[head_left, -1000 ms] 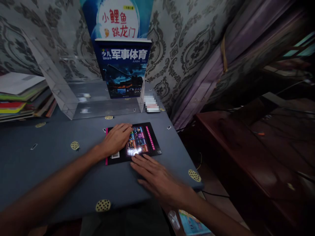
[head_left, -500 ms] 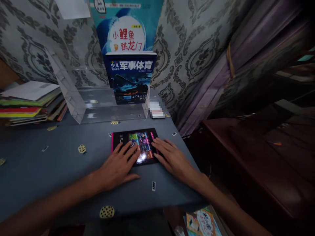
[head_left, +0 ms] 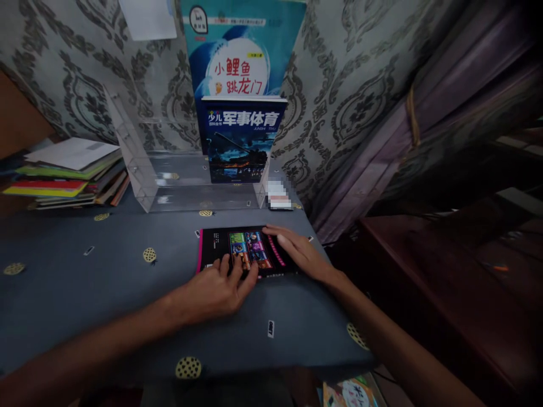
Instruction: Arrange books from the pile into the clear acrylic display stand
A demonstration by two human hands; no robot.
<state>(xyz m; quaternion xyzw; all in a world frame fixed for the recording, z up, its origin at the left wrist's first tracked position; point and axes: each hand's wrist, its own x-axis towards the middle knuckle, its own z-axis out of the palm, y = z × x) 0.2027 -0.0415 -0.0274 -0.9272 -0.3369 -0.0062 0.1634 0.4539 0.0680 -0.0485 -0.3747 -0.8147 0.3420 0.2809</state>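
A black book [head_left: 220,249] with a pink spine edge and a grid of small colourful pictures lies flat on the cloth-covered table. My left hand [head_left: 224,288] rests over its near edge, fingers spread and slightly bent, with the tips on the cover. At the book's far right corner is my right hand [head_left: 303,251], its fingers stretched along the far edge and its thumb over the cover. Whether those fingers reach under the edge is hidden. Beyond the book, a clear acrylic stand [head_left: 139,178] bears a dark blue book [head_left: 241,144] and a taller teal book [head_left: 250,28] behind it.
A stack of books and papers [head_left: 76,169] stands at the far left. A small blurred-out item [head_left: 279,196] lies beside the stand. Right of the table are a purple curtain [head_left: 365,169] and dark red furniture [head_left: 424,271]. Below the front edge sits another colourful book [head_left: 354,393].
My right hand has shifted to the book's far right corner. My left hand has drawn back toward the near edge, its fingers more bent. The view has turned slightly left.
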